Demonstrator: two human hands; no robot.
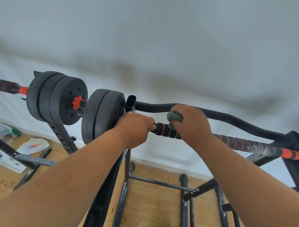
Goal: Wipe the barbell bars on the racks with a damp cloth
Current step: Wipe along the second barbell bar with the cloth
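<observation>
Person at a rack w/ a barbell bar (pixel 240 142) lying across it, black foam grip w/ red rings; left hand (pixel 133 128) fisted round the bar beside the black weight plates (pixel 102 115); right hand (pixel 190 123) closed on a green cloth (pixel 174 117), pressed on the grip just right of the left hand; wood floor (pixel 149 207) below.

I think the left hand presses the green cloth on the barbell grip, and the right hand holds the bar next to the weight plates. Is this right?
Not quite: the hands are swapped. In the head view, the right hand presses the green cloth on the barbell grip, and the left hand holds the bar next to the weight plates.
</observation>
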